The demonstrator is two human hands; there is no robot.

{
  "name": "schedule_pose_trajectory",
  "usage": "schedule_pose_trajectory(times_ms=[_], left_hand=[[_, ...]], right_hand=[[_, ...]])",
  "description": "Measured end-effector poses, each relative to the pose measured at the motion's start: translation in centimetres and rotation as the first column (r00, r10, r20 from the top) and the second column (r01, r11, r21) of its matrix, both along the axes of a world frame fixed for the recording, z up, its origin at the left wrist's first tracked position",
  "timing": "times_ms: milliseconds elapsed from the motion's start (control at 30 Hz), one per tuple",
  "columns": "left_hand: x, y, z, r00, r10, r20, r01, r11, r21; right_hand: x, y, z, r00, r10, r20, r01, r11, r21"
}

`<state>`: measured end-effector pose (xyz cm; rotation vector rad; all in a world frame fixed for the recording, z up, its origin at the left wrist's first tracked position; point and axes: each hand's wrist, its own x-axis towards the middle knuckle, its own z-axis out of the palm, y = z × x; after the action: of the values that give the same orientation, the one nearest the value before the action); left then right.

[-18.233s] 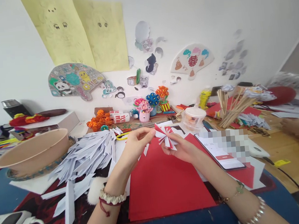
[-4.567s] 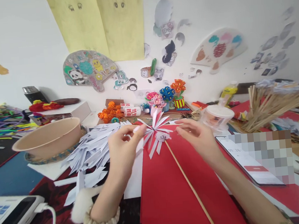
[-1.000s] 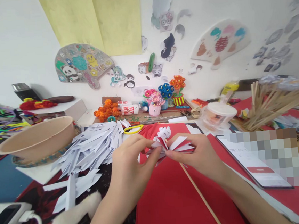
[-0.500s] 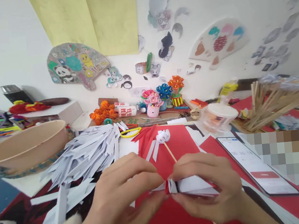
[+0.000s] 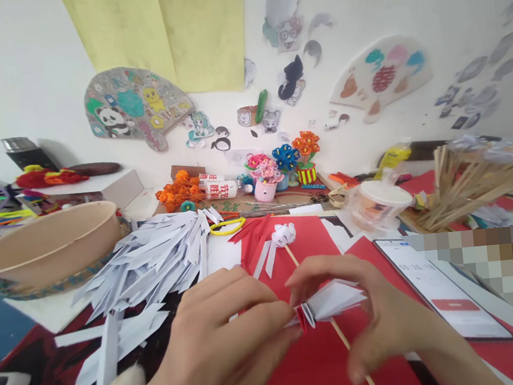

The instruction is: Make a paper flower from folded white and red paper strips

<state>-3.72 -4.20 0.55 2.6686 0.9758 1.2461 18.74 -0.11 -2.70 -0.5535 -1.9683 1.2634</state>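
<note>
My left hand (image 5: 219, 339) and my right hand (image 5: 361, 315) meet low in the middle of the view. Both pinch a small bundle of folded paper strips (image 5: 326, 303), white with red at the pinched end. The left fingertips close on the red fold; the right thumb and forefinger curl over the white strips. Beneath them lies a thin wooden stick (image 5: 341, 335) on a red paper sheet (image 5: 310, 242). At the stick's far end sits a white paper knot (image 5: 283, 234) with a few red and white strips fanned beside it.
A heap of white folded strips (image 5: 150, 259) lies to the left, by a tan bowl (image 5: 45, 244). A phone (image 5: 445, 296) rests at the right. Behind it stand a clear lidded tub (image 5: 376, 203) and a pile of wooden sticks (image 5: 475, 182). Yellow scissors (image 5: 227, 225) and small paper flowers (image 5: 276, 170) sit further back.
Both hands drew back from the stick's head towards me, taking a bundle of strips with them. In the last half second the right fingers loosened and the white strips fanned out.
</note>
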Motion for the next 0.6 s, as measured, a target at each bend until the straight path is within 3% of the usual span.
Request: schedule_pose_trajectory(times_ms=[233,400,600], left_hand=[[0.5,0.1,-1.6,0.999,0.018,0.038,-0.022,0.992,0.127],[0.6,0.1,-1.5,0.996,0.088,-0.005,-0.087,0.99,0.111],[0.9,0.4,-1.7,0.98,0.152,0.13,-0.162,0.985,0.067]], right_hand=[[-0.5,-0.2,-0.3,0.995,-0.069,0.077,0.056,0.986,0.154],[-0.8,-0.1,-0.6,0.985,-0.155,0.075,0.139,0.972,0.19],[-0.9,-0.3,-0.8,0.962,-0.272,0.036,0.267,0.958,0.106]])
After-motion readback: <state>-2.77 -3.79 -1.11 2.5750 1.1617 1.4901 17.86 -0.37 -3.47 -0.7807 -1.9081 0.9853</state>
